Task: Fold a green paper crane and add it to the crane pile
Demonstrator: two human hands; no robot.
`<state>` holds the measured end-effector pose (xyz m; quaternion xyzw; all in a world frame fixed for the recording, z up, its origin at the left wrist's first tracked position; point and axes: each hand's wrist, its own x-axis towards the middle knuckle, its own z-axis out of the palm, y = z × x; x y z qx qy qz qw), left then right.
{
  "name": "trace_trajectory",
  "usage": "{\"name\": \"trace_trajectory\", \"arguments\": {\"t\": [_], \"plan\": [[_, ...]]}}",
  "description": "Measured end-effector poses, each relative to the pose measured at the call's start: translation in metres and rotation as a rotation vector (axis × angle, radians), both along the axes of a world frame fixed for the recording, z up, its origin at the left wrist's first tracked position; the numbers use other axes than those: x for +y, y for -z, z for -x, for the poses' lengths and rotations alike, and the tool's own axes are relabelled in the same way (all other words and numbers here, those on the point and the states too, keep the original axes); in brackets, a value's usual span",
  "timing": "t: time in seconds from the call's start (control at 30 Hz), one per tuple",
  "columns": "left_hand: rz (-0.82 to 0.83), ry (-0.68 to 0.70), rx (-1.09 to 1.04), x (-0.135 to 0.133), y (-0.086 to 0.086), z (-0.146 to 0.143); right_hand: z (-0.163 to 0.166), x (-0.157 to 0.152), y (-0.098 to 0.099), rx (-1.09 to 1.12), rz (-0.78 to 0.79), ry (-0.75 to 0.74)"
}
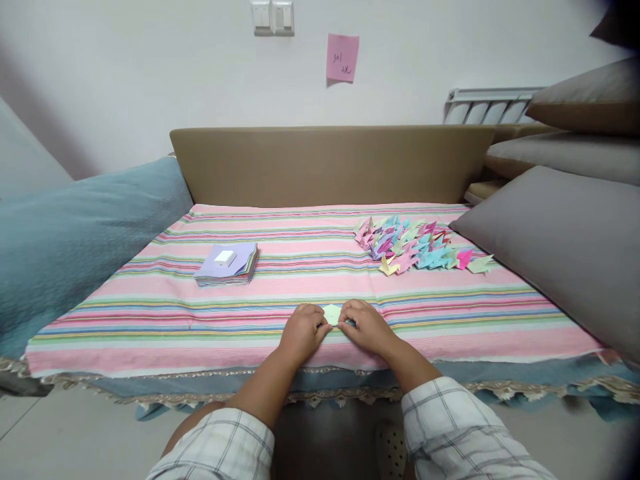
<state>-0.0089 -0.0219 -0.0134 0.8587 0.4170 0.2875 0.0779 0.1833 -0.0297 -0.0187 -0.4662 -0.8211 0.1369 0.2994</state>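
My left hand point(304, 331) and my right hand point(366, 325) rest side by side on the striped cloth point(165, 313) near its front edge. Both are closed in a pinch on a small pale green folded paper point(332, 313) between them. Only the paper's top shows above my fingers. A stack of coloured paper squares point(229, 264) with a small white piece on top lies to the left, further back. To the back right lies a pile of several folded paper cranes point(415, 245) in pink, blue, green and yellow.
The cloth covers a bed or sofa with a tan backboard point(330, 163). A teal blanket point(70, 233) is heaped at the left, grey cushions point(560, 240) at the right. A pink note point(343, 58) is stuck on the wall.
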Motion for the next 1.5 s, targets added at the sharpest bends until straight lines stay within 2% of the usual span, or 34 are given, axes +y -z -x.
{"name": "trace_trajectory", "arguments": {"t": [0.2,0.47,0.63,0.8,0.93,1.07,1.27,1.5], "plan": [[0.033,-0.022,0.004,0.001,-0.001,-0.004,0.006,0.002,0.0,0.015,0.014,0.071],[0.145,-0.156,-0.015,0.006,-0.002,-0.008,0.015,0.004,0.002,0.003,0.052,0.208],[0.207,-0.201,-0.039,0.005,-0.006,-0.012,0.013,0.006,0.002,0.045,0.107,0.203],[0.249,-0.163,-0.062,0.006,-0.01,-0.011,0.008,0.009,0.004,0.092,0.163,0.165],[0.196,-0.101,-0.063,0.004,-0.006,-0.01,0.006,0.01,0.002,0.113,0.174,0.14],[0.083,-0.081,-0.034,-0.001,-0.001,-0.011,0.011,0.013,0.0,0.055,0.159,0.2],[0.014,-0.125,-0.017,-0.005,0.001,-0.014,0.024,0.015,0.0,-0.081,0.083,0.322],[0.049,-0.209,-0.05,-0.002,0.004,-0.015,0.024,0.015,0.004,-0.025,0.03,0.302]]}}
